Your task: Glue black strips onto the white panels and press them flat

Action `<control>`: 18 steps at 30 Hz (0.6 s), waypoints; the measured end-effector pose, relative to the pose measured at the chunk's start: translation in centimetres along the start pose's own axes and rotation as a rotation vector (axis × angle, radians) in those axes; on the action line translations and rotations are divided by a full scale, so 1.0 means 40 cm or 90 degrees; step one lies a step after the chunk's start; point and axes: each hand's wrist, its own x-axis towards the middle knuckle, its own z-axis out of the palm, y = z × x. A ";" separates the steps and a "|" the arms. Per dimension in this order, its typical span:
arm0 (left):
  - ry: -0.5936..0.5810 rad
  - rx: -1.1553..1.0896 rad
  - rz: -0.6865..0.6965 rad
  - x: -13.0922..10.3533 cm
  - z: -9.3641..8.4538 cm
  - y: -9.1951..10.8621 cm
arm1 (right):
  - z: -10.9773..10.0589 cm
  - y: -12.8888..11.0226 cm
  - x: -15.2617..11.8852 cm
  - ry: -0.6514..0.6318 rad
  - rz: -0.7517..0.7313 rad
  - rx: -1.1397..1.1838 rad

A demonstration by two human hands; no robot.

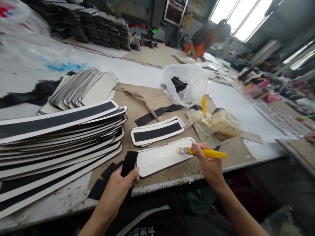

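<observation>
at table edge, right hand [209,164] clenched on yellow brush [204,152], bristles on white panel [159,159]; left hand [118,188] gripped black strip [128,164]. shirt print unreadable.

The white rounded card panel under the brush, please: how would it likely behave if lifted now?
The white rounded card panel lies flat and thin, so probably light and slightly bendy. Its glossy wet coat suggests it is sticky. The yellow-handled brush in the right hand rests on it.

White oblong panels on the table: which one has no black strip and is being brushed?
The glossy white oblong panel at the table's near edge, under the yellow-handled brush in the right hand. The neighbouring panels carry black centre strips.
</observation>
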 end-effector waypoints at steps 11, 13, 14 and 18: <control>0.050 0.022 -0.001 -0.004 0.007 -0.001 | -0.084 0.027 0.034 0.017 -0.140 -0.158; 0.051 0.017 -0.003 -0.004 0.010 -0.001 | -0.096 0.022 0.034 0.013 -0.156 -0.165; 0.048 0.011 -0.012 -0.003 0.011 -0.002 | -0.102 0.018 0.033 0.014 -0.164 -0.167; 0.047 0.002 -0.016 0.001 0.008 -0.006 | -0.126 -0.014 0.023 0.027 -0.189 -0.180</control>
